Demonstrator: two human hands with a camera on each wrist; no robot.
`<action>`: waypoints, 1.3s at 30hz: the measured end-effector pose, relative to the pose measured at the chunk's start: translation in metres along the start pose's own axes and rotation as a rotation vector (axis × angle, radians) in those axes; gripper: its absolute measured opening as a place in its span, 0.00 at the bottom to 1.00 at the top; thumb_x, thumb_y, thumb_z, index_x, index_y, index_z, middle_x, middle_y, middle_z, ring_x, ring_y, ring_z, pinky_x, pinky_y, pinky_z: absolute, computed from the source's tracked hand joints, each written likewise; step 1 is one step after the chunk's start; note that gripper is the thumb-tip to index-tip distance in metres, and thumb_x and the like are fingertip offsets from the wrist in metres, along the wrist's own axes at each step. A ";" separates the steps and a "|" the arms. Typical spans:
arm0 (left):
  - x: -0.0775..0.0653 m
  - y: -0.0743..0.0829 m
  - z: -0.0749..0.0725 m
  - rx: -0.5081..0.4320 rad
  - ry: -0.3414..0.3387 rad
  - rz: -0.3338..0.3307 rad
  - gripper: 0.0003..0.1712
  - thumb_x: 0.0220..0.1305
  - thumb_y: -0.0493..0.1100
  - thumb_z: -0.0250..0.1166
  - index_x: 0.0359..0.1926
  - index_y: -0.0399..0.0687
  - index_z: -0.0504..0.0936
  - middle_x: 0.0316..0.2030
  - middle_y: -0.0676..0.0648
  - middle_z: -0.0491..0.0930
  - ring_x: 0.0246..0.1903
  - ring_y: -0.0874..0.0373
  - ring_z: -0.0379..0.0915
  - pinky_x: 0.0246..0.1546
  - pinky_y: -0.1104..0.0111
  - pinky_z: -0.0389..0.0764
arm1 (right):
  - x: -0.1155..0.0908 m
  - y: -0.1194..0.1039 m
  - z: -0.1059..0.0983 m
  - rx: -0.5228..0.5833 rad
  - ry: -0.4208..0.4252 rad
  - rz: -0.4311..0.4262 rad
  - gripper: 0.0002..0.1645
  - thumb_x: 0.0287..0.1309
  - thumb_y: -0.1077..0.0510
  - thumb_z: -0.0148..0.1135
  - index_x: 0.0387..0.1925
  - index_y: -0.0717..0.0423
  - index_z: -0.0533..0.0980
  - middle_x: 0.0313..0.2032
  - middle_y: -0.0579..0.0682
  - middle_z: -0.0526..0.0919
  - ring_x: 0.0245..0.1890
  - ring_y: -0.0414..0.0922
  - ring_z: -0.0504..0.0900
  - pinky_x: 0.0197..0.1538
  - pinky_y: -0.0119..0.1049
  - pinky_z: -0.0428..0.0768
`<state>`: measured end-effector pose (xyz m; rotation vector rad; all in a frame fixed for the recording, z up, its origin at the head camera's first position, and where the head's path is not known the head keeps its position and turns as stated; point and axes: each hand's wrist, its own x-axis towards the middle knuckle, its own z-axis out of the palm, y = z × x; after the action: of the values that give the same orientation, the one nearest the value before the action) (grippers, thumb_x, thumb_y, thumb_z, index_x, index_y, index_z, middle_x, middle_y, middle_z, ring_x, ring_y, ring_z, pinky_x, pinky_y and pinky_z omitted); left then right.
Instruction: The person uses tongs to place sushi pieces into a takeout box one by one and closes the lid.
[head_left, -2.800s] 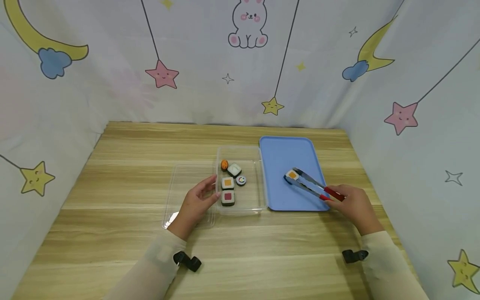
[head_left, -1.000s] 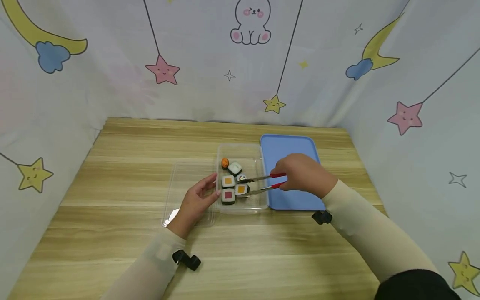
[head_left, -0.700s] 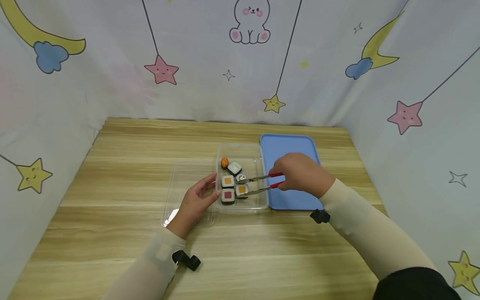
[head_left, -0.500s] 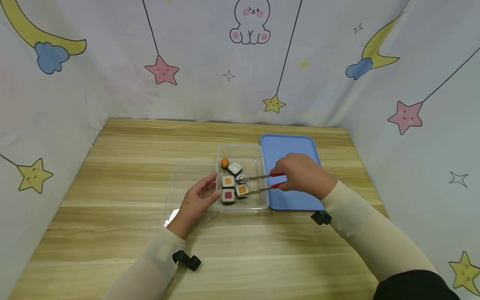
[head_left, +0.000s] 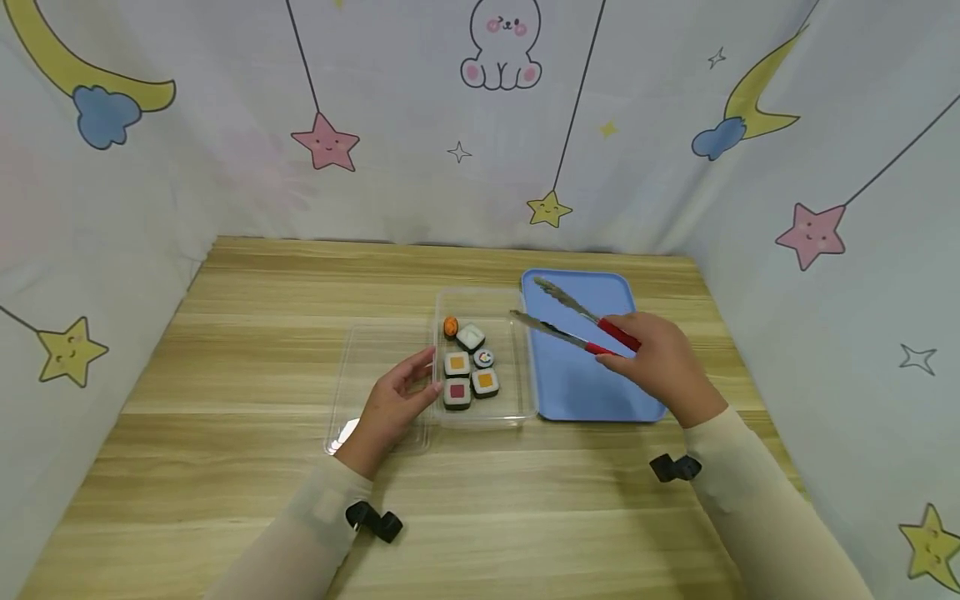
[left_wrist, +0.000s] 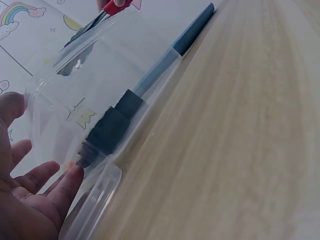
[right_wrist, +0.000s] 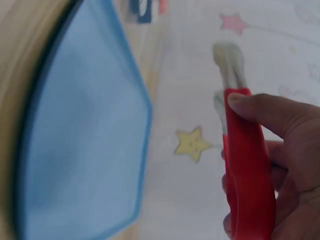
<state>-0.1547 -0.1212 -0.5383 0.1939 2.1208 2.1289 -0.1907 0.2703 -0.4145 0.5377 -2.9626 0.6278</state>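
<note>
My right hand (head_left: 667,367) grips red-handled metal tongs (head_left: 618,333), which are spread with nothing between their tips. They hang over the blue tray (head_left: 592,392) and the right rim of a clear plastic container (head_left: 516,412). Inside the container are several toy sushi pieces: a roll with an orange square centre (head_left: 485,382), another orange-centred roll (head_left: 457,363), one with a red centre (head_left: 457,392), a white-topped piece (head_left: 470,337), a small round roll (head_left: 483,358) and an orange-topped piece (head_left: 450,326). At the container's left wall, my left hand (head_left: 388,408) rests with spread, loosely bent fingers.
A clear lid (head_left: 360,358) lies on the wooden table (head_left: 247,333) left of the container, partly under my left hand. The tray stands directly right of the container. Patterned cloth (head_left: 405,192) hangs behind and on both sides.
My right hand carried an orange-centred roll from the tray into the container with the tongs. The tongs let it go, then rose and moved back right. My left hand stayed put.
</note>
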 end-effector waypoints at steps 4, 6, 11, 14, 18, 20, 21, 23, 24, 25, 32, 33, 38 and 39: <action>0.000 0.000 0.000 -0.001 0.004 0.001 0.36 0.69 0.35 0.69 0.75 0.39 0.68 0.73 0.39 0.68 0.69 0.41 0.68 0.56 0.75 0.78 | -0.017 0.030 0.006 0.037 0.079 0.189 0.32 0.60 0.49 0.77 0.61 0.60 0.81 0.50 0.61 0.85 0.41 0.57 0.84 0.40 0.53 0.85; 0.000 0.000 0.001 -0.001 0.007 0.002 0.36 0.69 0.35 0.69 0.75 0.39 0.69 0.73 0.38 0.68 0.69 0.41 0.68 0.55 0.75 0.78 | -0.025 0.045 0.009 0.047 0.098 0.280 0.33 0.61 0.47 0.75 0.61 0.61 0.80 0.51 0.64 0.85 0.42 0.58 0.84 0.41 0.54 0.85; 0.001 0.000 0.002 -0.008 0.010 0.001 0.36 0.69 0.34 0.69 0.75 0.39 0.69 0.73 0.38 0.68 0.69 0.40 0.68 0.55 0.76 0.78 | -0.041 0.085 0.018 0.010 0.153 0.459 0.37 0.63 0.42 0.72 0.61 0.67 0.79 0.52 0.68 0.84 0.46 0.63 0.82 0.46 0.58 0.83; 0.001 0.000 0.003 -0.012 0.011 0.002 0.36 0.69 0.34 0.69 0.75 0.39 0.69 0.73 0.38 0.69 0.69 0.40 0.69 0.54 0.75 0.78 | -0.049 0.103 0.023 -0.011 0.188 0.514 0.37 0.63 0.41 0.72 0.59 0.69 0.80 0.49 0.69 0.85 0.44 0.63 0.83 0.45 0.58 0.83; 0.000 0.001 0.002 -0.001 0.013 0.012 0.35 0.69 0.34 0.69 0.75 0.40 0.69 0.73 0.38 0.69 0.68 0.40 0.69 0.54 0.76 0.78 | -0.055 0.120 0.028 -0.034 0.221 0.508 0.32 0.63 0.43 0.72 0.51 0.69 0.83 0.40 0.67 0.87 0.35 0.61 0.84 0.38 0.57 0.84; 0.000 0.001 0.002 0.008 0.014 0.015 0.35 0.69 0.34 0.69 0.75 0.40 0.70 0.73 0.39 0.69 0.69 0.40 0.69 0.55 0.76 0.78 | -0.055 0.125 0.030 -0.048 0.223 0.493 0.31 0.62 0.44 0.73 0.49 0.69 0.84 0.38 0.67 0.87 0.33 0.61 0.85 0.38 0.57 0.84; 0.000 0.002 0.001 0.013 0.014 0.016 0.35 0.69 0.34 0.69 0.75 0.40 0.69 0.73 0.39 0.69 0.69 0.41 0.69 0.55 0.76 0.77 | -0.055 0.127 0.031 -0.050 0.221 0.491 0.31 0.62 0.44 0.73 0.49 0.69 0.84 0.38 0.67 0.87 0.33 0.61 0.85 0.38 0.58 0.84; 0.000 0.002 0.002 0.014 0.015 0.012 0.35 0.69 0.34 0.69 0.75 0.41 0.69 0.73 0.39 0.69 0.69 0.41 0.69 0.56 0.76 0.77 | -0.055 0.129 0.033 -0.048 0.214 0.487 0.31 0.62 0.45 0.74 0.49 0.70 0.83 0.39 0.68 0.87 0.34 0.62 0.85 0.38 0.58 0.83; 0.000 0.002 0.002 0.009 0.016 0.008 0.35 0.69 0.34 0.69 0.75 0.41 0.69 0.73 0.39 0.69 0.69 0.41 0.68 0.56 0.76 0.78 | -0.055 0.130 0.034 -0.044 0.209 0.489 0.32 0.61 0.45 0.74 0.50 0.71 0.83 0.39 0.69 0.87 0.35 0.63 0.85 0.39 0.59 0.83; 0.000 0.002 0.002 0.009 0.016 0.006 0.35 0.69 0.34 0.69 0.75 0.41 0.69 0.73 0.39 0.69 0.69 0.41 0.69 0.56 0.76 0.78 | -0.054 0.130 0.034 -0.039 0.204 0.495 0.32 0.61 0.46 0.74 0.51 0.72 0.83 0.40 0.70 0.86 0.37 0.63 0.85 0.40 0.59 0.83; 0.001 0.001 0.004 0.023 0.013 0.005 0.36 0.69 0.36 0.70 0.75 0.42 0.69 0.73 0.41 0.69 0.69 0.43 0.69 0.56 0.76 0.77 | -0.052 0.131 0.037 -0.013 0.172 0.545 0.37 0.61 0.43 0.74 0.55 0.73 0.80 0.45 0.71 0.85 0.41 0.65 0.84 0.43 0.60 0.84; 0.001 0.001 0.004 0.031 0.016 0.002 0.36 0.69 0.37 0.70 0.75 0.43 0.70 0.73 0.42 0.70 0.69 0.43 0.69 0.56 0.76 0.77 | -0.052 0.131 0.038 -0.011 0.164 0.554 0.39 0.60 0.42 0.74 0.56 0.73 0.79 0.46 0.72 0.85 0.42 0.65 0.84 0.44 0.60 0.84; -0.001 0.001 0.003 0.080 0.019 -0.007 0.36 0.70 0.43 0.71 0.76 0.48 0.70 0.73 0.45 0.70 0.69 0.47 0.70 0.59 0.71 0.76 | -0.051 0.132 0.042 -0.013 0.149 0.570 0.43 0.59 0.40 0.75 0.57 0.74 0.78 0.48 0.73 0.83 0.45 0.68 0.83 0.47 0.62 0.81; -0.001 0.001 0.003 0.087 0.021 -0.007 0.36 0.70 0.44 0.71 0.76 0.49 0.70 0.73 0.45 0.70 0.69 0.47 0.70 0.60 0.69 0.76 | -0.051 0.132 0.042 -0.016 0.150 0.565 0.43 0.59 0.40 0.75 0.57 0.75 0.78 0.48 0.73 0.83 0.45 0.68 0.83 0.47 0.62 0.81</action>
<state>-0.1531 -0.1188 -0.5375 0.1738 2.2242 2.0453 -0.1887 0.3824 -0.5104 -0.3550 -2.9576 0.6396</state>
